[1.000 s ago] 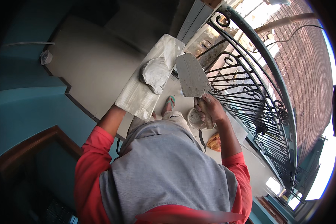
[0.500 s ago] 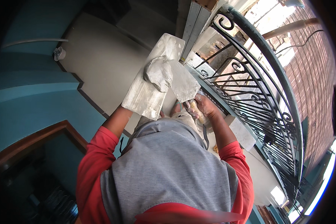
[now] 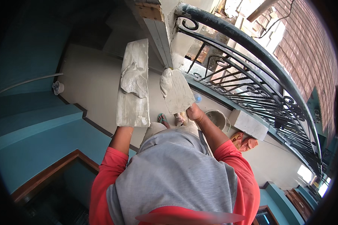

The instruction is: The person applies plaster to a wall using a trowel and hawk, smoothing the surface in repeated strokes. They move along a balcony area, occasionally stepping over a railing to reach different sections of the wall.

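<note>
A long, plaster-smeared board (image 3: pixel 132 114) is held out flat at the left on my left arm (image 3: pixel 120 139). My left hand is hidden beneath it, and a lump of wet grey-white plaster (image 3: pixel 134 87) lies on its middle. My right hand (image 3: pixel 193 112) is closed round the handle of a wide-bladed trowel (image 3: pixel 181 95), just right of the board. A smaller dollop of plaster (image 3: pixel 166 81) clings to the blade's left edge. Board and trowel are apart, with a narrow gap of floor showing between them.
A curved dark metal railing (image 3: pixel 248 41) runs along the right side. Beside my right forearm are a bucket (image 3: pixel 216 118), a pale block (image 3: pixel 248 123) and a reddish bag (image 3: pixel 245 142). A post (image 3: pixel 157 35) stands ahead; teal steps (image 3: pixel 45 116) lie left.
The trowel has come away from the board, carrying a dollop of plaster. The board has swung left and straighter. The view has shifted, bringing the bucket and reddish bag into clearer sight.
</note>
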The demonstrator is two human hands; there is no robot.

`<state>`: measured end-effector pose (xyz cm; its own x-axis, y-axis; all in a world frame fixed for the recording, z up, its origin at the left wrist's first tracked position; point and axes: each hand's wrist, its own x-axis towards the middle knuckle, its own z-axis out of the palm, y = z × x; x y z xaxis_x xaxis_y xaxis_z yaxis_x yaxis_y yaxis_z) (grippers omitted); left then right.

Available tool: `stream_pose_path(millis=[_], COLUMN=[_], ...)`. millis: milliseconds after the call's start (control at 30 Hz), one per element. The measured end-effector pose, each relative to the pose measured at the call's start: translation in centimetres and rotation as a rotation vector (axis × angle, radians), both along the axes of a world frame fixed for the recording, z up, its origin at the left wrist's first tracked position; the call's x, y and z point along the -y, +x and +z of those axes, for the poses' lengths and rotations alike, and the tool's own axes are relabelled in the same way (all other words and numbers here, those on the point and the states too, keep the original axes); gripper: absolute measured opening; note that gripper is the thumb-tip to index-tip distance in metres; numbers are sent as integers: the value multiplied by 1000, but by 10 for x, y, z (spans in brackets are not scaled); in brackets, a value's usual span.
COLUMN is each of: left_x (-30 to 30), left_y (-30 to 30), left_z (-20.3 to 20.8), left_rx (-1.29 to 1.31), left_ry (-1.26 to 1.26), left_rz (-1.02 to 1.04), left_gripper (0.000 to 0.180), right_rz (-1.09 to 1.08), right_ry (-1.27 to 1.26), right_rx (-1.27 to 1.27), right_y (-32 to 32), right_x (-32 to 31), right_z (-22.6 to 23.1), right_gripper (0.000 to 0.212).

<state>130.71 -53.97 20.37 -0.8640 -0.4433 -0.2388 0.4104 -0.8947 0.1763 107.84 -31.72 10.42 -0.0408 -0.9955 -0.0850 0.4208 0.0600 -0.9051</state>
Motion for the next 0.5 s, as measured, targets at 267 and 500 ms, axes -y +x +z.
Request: stream_pose_path(millis=[267,500], left_x=[-3,-25], left_y=[40,66], left_z=[32,56], left_rx=[366,571], left_ry=[19,74], left_rz=[212,322], left_gripper=[37,29], right_rz=[-495,-827], right_ry=[-33,-20], right_rx=[-135,-504], right_y=[-33,-61], right_x=[87,150], right_z=[40,22], right_gripper=[60,37])
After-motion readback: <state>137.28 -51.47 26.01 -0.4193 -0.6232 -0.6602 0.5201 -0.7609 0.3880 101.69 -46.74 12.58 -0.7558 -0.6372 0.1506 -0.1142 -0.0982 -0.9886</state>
